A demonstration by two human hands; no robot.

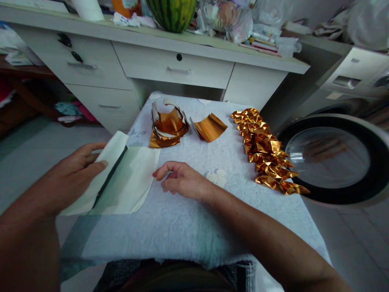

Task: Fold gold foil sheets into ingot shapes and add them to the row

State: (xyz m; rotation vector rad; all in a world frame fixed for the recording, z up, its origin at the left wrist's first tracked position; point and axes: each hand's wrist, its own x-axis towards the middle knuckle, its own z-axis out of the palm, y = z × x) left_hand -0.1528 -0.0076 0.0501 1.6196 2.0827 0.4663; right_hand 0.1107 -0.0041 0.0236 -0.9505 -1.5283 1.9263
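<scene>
My left hand grips the left part of a pale paper sheet, thumb on top, beside a dark strip that runs along the paper. Just right of the sheet, my right hand hovers with curled fingers apart and nothing visible in them. Behind the paper is a curled pile of gold paper, and to its right lies a smaller stack of gold sheets. Several folded gold pieces form a long row on the right side of the table.
A cloth covers the table. Beyond it, a counter with drawers holds a watermelon and plastic bags. An open washing machine door stands close to the table's right edge.
</scene>
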